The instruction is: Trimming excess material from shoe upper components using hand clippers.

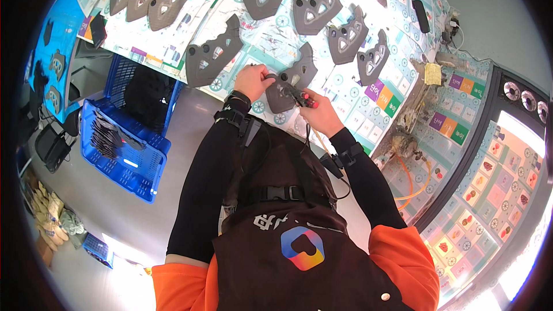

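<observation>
On the table in front of me lies a grey, curved plastic part (300, 74) with cut-out openings. My left hand (252, 83) is closed at its left edge, thumb and fingers pinched there beside a small dark round piece. My right hand (324, 116) is wrapped round a small dark hand tool with red parts (305, 99), held over the lower right of that part. The tool's exact kind is hard to make out. Just left of my left hand lies another grey part (214, 52), and further ones (348, 34) are spread beyond my right hand.
The table (253, 57) has a patterned printed cover. Several more grey parts (173, 0) lie at the far left. Blue crates (124, 155) stand on the floor at left, one holding dark pieces. A black handheld object (421, 16) rests at far right, near orange tubing (408, 181).
</observation>
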`<state>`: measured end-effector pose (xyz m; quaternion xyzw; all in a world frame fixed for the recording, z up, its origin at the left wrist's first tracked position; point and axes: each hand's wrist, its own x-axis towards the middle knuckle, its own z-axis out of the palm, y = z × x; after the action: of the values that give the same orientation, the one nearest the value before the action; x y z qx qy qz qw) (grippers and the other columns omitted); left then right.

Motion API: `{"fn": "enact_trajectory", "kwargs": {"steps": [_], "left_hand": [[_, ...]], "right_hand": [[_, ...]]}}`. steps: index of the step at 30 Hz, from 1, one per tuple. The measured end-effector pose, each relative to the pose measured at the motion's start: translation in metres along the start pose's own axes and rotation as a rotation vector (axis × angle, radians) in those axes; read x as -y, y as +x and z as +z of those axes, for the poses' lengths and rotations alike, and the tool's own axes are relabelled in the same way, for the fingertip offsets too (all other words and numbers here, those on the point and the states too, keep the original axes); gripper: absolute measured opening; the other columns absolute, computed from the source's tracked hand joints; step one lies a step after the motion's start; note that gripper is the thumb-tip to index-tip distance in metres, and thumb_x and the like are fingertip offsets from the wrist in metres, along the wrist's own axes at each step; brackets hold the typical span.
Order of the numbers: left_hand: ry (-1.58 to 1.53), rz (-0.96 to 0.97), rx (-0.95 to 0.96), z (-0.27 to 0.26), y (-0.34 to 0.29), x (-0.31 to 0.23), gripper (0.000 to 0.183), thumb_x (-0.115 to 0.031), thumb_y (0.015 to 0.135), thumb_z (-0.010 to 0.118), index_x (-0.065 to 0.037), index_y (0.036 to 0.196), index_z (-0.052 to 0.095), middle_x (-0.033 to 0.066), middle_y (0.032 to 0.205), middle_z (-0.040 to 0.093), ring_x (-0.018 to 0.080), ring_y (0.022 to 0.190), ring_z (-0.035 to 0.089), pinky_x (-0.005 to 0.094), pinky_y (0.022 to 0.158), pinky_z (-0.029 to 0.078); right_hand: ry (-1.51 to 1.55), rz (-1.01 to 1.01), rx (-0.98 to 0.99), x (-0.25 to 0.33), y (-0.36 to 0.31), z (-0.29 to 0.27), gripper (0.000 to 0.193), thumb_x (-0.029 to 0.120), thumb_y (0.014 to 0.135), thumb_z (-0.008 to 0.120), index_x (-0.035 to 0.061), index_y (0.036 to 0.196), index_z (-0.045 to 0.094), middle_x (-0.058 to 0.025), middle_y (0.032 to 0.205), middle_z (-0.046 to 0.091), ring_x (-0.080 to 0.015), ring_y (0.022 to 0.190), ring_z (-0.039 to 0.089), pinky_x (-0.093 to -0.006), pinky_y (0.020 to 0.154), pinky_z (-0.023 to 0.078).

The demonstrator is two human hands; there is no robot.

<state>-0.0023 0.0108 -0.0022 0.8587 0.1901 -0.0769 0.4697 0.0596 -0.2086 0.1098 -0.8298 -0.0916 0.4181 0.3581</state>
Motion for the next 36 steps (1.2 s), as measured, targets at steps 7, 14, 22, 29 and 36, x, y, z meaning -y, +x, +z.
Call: {"fn": "enact_trajectory", "kwargs": {"steps": [7, 14, 22, 29, 36], "left_hand": [[0.0, 0.05, -0.03, 0.003, 0.0, 0.007, 0.025, -0.026, 0.079, 0.082, -0.006, 0.083, 0.066, 0.0068, 0.071, 0.066, 0.0255, 0.071, 0.063, 0.0395, 0.067, 0.05], [0.009, 0.046, -0.027, 0.002, 0.0, 0.004, 0.026, -0.026, 0.079, 0.082, -0.006, 0.083, 0.066, 0.0064, 0.071, 0.066, 0.0253, 0.072, 0.062, 0.0399, 0.067, 0.049], [-0.004, 0.055, -0.02, 0.001, 0.0, 0.004, 0.026, -0.026, 0.08, 0.082, -0.006, 0.084, 0.067, 0.0071, 0.072, 0.066, 0.0261, 0.073, 0.062, 0.0399, 0.067, 0.049], [0.005, 0.056, -0.024, 0.0, -0.001, 0.003, 0.027, -0.026, 0.079, 0.082, -0.005, 0.084, 0.066, 0.0079, 0.073, 0.065, 0.0258, 0.073, 0.063, 0.0389, 0.067, 0.05], [-0.021, 0.029, 0.011, 0.001, 0.001, 0.001, 0.027, -0.026, 0.079, 0.082, -0.005, 0.084, 0.066, 0.0076, 0.073, 0.066, 0.0249, 0.073, 0.063, 0.0384, 0.067, 0.05]], "right_hand": [[-0.059, -0.02, 0.057, -0.002, -0.002, -0.001, 0.053, 0.005, 0.078, 0.061, -0.0052, 0.129, 0.06, -0.0086, 0.083, 0.069, -0.0133, 0.066, 0.061, -0.029, 0.067, 0.051], [-0.066, -0.013, 0.073, -0.005, -0.005, -0.001, 0.054, 0.012, 0.075, 0.059, 0.0012, 0.127, 0.063, -0.028, 0.091, 0.069, -0.043, 0.086, 0.068, -0.041, 0.079, 0.052], [-0.113, -0.027, 0.097, -0.005, -0.009, -0.004, 0.04, 0.007, 0.077, 0.06, -0.0038, 0.115, 0.064, -0.0094, 0.079, 0.067, -0.0155, 0.064, 0.061, -0.0307, 0.065, 0.05], [-0.075, -0.035, 0.075, -0.01, -0.01, -0.006, 0.028, 0.006, 0.076, 0.059, -0.0024, 0.102, 0.064, -0.0096, 0.071, 0.063, -0.0162, 0.061, 0.06, -0.0305, 0.063, 0.048], [-0.047, -0.035, 0.05, -0.016, -0.01, -0.016, 0.024, 0.007, 0.076, 0.059, -0.0004, 0.099, 0.064, -0.007, 0.068, 0.06, -0.0137, 0.059, 0.057, -0.0302, 0.062, 0.047]]}}
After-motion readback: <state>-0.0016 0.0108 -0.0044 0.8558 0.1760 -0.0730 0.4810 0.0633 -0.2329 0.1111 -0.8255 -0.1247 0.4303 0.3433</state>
